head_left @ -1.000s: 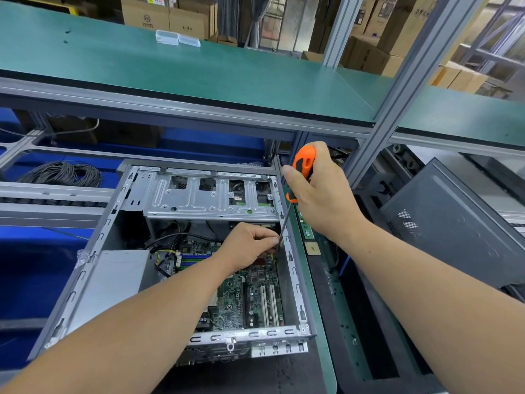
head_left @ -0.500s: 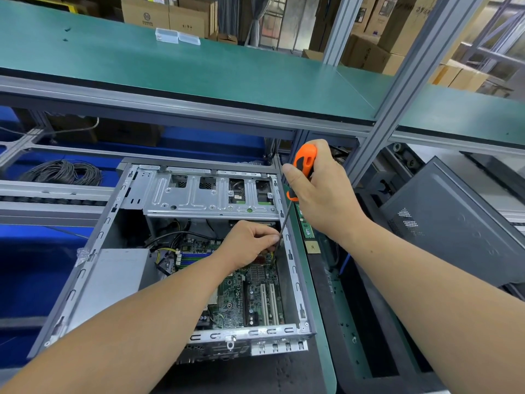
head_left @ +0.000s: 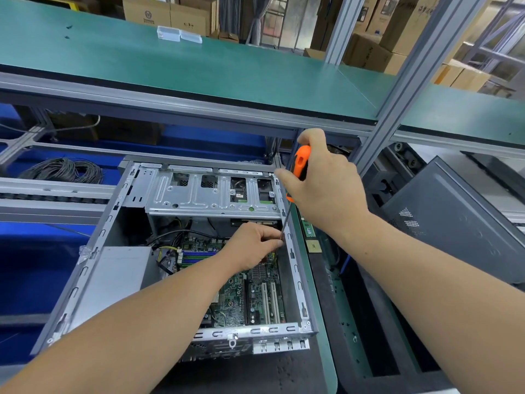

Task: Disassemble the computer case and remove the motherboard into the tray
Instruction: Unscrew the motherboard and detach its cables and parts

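Right hand [head_left: 326, 189] is wrapped around an orange-handled screwdriver [head_left: 301, 162], shaft angled down into the open computer case [head_left: 93, 251] at the bench's near edge. Left hand [head_left: 252, 244] is pinched at the shaft tip. Green motherboard [head_left: 241, 297] is seen seated inside.

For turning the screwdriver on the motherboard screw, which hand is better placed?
The right hand: it already grips the orange screwdriver handle above the open computer case. The left hand pinches low at the shaft near the motherboard, seemingly only steadying it.
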